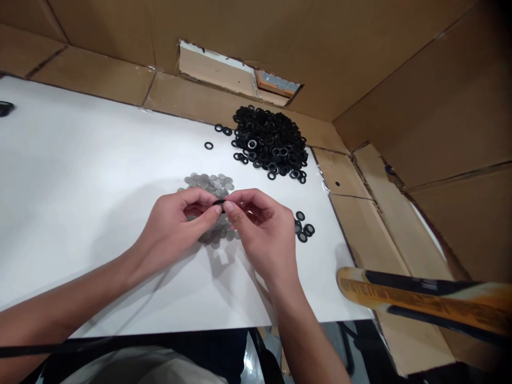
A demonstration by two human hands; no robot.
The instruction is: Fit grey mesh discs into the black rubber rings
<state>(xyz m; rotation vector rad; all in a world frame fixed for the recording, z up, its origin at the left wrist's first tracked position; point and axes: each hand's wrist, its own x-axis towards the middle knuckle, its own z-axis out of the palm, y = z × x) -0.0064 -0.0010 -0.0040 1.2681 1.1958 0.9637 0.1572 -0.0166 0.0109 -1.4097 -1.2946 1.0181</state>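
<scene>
A black ring [218, 202], seen nearly edge-on, is pinched between the fingertips of the left hand [174, 216] and right hand [267, 230], which meet above the smooth white desk [60, 202]. Neither is nearer; its long axis runs left to right. Beneath: thin, matte gray discs [218, 184]. Beyond, rightward: glossy piled rings [272, 141]. Beside the right hand: at least 4 gray-centered rings [303, 237].

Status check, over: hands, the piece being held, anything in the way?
Left hand and right hand pinching one small black ring, partly hidden. Thin round grey discs piled below on white tabletop. No obstruction visible.
</scene>
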